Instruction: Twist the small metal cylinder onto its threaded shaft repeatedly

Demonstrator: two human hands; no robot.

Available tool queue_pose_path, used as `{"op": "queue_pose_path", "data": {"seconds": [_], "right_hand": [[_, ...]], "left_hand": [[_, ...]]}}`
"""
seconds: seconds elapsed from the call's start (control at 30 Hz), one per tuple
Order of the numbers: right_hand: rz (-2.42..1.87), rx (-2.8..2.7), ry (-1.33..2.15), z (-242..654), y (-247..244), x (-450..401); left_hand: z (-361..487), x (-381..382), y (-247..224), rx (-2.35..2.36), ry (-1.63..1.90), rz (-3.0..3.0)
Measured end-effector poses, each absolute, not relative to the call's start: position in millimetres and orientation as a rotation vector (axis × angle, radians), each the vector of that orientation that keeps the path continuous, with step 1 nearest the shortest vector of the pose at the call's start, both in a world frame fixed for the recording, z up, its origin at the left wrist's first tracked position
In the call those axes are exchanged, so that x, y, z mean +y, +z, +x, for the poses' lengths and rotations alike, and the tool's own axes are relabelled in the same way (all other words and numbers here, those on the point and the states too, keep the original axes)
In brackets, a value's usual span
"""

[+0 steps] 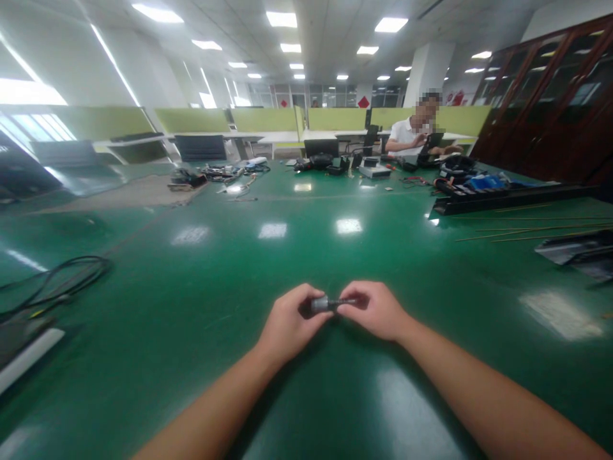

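Note:
Just above the green tabletop (297, 268), my two hands meet over a small part. My left hand (290, 322) pinches a short grey cylinder (320, 304) between thumb and fingers. From its right end a thin dark rod (345, 301), perhaps threaded, points to the right. My right hand (376, 310) is closed on that rod with thumb and index finger. Whether rod and cylinder are one piece or two, I cannot tell. The fingertips hide parts of both.
Black cables (71, 275) lie at the left, near a white-edged box (33, 358). Dark metal channels (507, 195) and thin rods (522, 230) lie at the right. Electronics and tools (335, 165) line the far edge, where a person in a white shirt (406, 137) handles something dark.

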State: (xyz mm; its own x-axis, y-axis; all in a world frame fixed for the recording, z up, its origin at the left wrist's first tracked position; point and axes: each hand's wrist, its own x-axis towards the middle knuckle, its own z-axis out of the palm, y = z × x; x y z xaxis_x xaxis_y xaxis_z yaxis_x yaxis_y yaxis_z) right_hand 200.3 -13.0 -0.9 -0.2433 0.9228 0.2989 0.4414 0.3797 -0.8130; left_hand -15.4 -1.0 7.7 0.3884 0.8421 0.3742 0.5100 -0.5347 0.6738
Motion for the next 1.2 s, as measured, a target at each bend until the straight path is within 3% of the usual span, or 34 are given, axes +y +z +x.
{"op": "queue_pose_path", "data": {"seconds": [1.2], "right_hand": [[-1.281,-1.704,0.798,203.9,-1.5,-10.5]], "left_hand": [[-23.5,2.3,11.1,1.251,1.009,2.155]]}}
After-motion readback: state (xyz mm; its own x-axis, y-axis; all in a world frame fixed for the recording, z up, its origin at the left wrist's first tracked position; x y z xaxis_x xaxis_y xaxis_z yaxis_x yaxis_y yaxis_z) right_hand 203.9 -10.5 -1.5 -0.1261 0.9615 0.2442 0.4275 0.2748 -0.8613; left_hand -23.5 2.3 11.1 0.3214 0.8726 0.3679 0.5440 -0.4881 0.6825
